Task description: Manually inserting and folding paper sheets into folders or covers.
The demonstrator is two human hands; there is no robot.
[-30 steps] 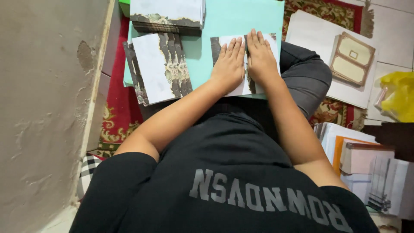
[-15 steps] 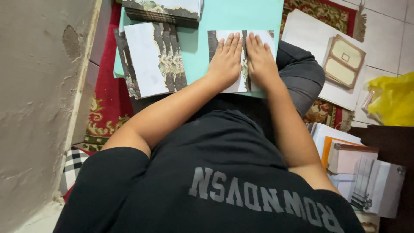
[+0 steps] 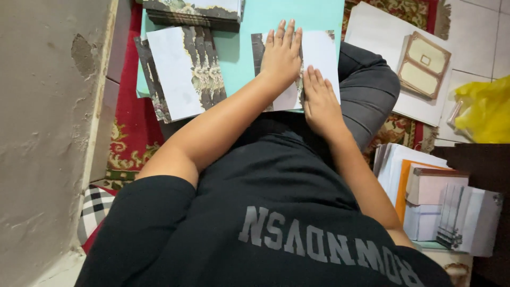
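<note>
Head view: left hand [image 3: 281,56] and right hand [image 3: 319,101] flat, fingers spread, pressing folded card [image 3: 321,58] on teal board [image 3: 239,53]. Fanned finished cards [image 3: 183,72] beside; flat sheets [image 3: 377,32] remain.

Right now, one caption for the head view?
Both hands, left hand and right hand, press flat on a folded card atop a teal board.

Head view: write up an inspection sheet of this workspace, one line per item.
Surface: turquoise board across the lap, over a red patterned rug.
Job's things: folded white card with dark floral edge, flat on the board.
Clutter: fanned card stack, second stack, framed cards, yellow bag, paper pile.
Grippers: left hand and right hand both flat, pressing the card.
Cables: nothing seen.
Surroundings: plaster wall, tiled floor.
</note>
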